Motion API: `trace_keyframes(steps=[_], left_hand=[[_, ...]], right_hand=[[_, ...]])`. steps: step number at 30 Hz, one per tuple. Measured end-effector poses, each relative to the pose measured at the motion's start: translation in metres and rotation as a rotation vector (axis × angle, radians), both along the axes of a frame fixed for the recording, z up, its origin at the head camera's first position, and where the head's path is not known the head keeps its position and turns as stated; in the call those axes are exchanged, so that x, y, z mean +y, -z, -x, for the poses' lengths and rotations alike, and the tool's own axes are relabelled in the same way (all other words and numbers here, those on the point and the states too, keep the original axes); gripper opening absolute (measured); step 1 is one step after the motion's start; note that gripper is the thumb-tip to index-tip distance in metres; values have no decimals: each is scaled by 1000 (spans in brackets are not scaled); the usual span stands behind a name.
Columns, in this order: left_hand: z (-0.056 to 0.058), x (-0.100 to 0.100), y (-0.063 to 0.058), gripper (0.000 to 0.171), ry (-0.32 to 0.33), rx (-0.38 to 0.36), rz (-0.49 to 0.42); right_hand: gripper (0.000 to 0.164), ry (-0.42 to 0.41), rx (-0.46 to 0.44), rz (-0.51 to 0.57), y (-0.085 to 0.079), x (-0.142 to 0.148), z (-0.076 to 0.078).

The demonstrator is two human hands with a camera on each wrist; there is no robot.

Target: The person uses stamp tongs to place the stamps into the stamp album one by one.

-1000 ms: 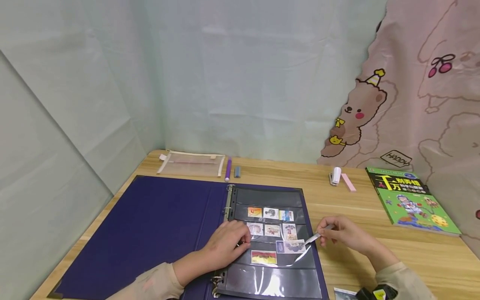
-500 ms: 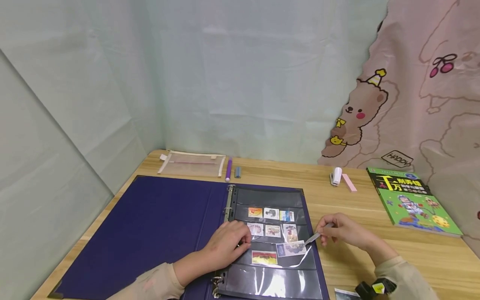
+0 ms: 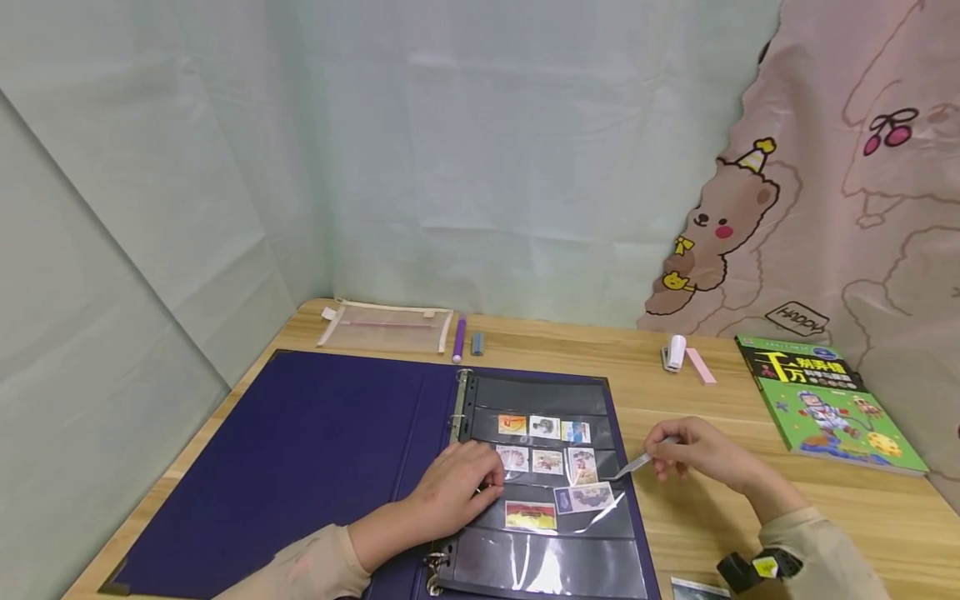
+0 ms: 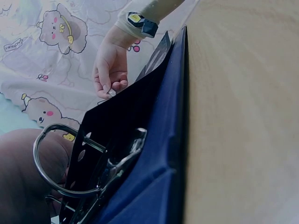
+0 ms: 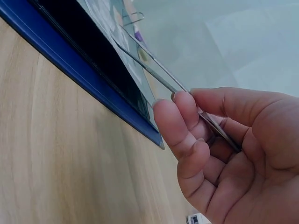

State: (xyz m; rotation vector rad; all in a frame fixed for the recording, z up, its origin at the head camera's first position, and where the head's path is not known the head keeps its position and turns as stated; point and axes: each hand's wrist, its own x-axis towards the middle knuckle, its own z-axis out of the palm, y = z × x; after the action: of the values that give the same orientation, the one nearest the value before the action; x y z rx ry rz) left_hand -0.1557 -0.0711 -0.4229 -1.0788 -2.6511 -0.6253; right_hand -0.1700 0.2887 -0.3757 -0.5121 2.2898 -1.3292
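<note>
Tweezers [image 5: 152, 70] with two spread prongs are pinched between the thumb and fingers of my right hand [image 3: 693, 454], their tips over the right edge of the black album page [image 3: 543, 550]. Close to the tips, a purple-grey stamp [image 3: 585, 497] lies slightly tilted across a pocket's edge. Left of it is a red-and-yellow stamp [image 3: 530, 515]; above are two rows of small stamps, among them an orange one [image 3: 512, 425]. My left hand [image 3: 457, 487] rests by the page's ring side, fingers loosely bent and holding nothing. Metal rings [image 4: 70, 161] hold the page in the navy binder [image 3: 300, 467].
Along the back of the table lie a mesh zip pouch [image 3: 386, 327], a purple pen [image 3: 459, 337] and a small blue-grey item [image 3: 477, 344]. A white stapler [image 3: 673, 353], a pink strip [image 3: 701, 367] and a green book [image 3: 832, 408] are at right. A card [image 3: 697, 589] lies at the front edge.
The purple-grey stamp has tilted on the page. My right hand has drawn the tweezers back to the right and slightly up, their tips now off the stamp. The left hand stays put.
</note>
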Motion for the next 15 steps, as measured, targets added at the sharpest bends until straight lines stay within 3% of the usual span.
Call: trace_keyframes(steps=[15], left_hand=[[0, 0, 1, 18, -1, 4, -2]], right_hand=[[21, -78, 59, -20, 1, -8, 2]])
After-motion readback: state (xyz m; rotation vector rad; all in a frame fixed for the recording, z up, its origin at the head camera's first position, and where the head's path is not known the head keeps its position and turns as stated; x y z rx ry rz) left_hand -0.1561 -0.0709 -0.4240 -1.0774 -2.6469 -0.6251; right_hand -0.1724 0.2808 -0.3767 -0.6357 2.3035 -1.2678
